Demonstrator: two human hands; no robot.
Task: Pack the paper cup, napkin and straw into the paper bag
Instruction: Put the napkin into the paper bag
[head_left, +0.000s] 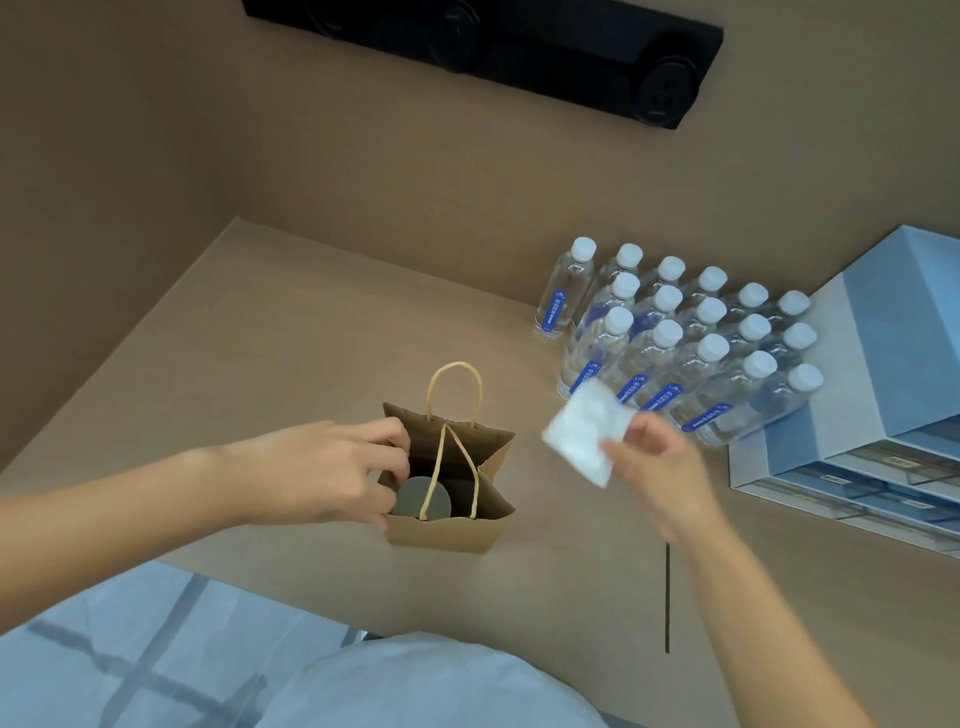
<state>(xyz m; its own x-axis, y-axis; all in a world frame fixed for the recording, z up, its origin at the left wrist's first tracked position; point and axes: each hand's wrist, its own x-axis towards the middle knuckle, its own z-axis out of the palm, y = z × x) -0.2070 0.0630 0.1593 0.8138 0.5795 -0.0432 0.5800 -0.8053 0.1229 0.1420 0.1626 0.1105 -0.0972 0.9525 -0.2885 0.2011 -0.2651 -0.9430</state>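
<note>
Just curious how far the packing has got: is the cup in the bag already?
Yes. The paper cup stands inside the open paper bag; its round top shows through the mouth.

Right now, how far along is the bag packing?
Done: the grey-lidded paper cup sits inside the open brown paper bag, which the left hand steadies at its rim. In hand: the right hand holds the white napkin beside the bag. Left: napkin in, then the thin dark straw lying on the table.
</note>
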